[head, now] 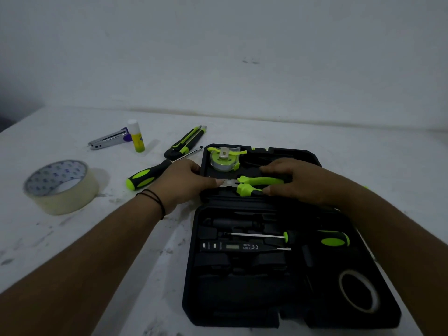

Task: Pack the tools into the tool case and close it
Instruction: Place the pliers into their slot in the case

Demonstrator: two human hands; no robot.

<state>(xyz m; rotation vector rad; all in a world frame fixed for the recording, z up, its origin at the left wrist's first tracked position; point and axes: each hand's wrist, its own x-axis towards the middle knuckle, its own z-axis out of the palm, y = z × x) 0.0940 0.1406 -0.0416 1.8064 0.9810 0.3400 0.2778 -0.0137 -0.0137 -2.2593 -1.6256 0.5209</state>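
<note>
Tape came first on my left: one wide roll of cream masking tape lay on the white table, with one chrome stapler and one upright yellow glue stick beyond it. Further right I counted one loose black-and-green screwdriver and one green-and-black utility knife, both outside the open black plastic tool case. The left hand, arm stretched forward, pinched the metal nose of the green-handled pliers. The right hand curled its fingers round the pliers' handles over the case's far half, beside one green tape measure. In the near half I saw one second screwdriver, one black voltage tester and one small tape roll.
</note>
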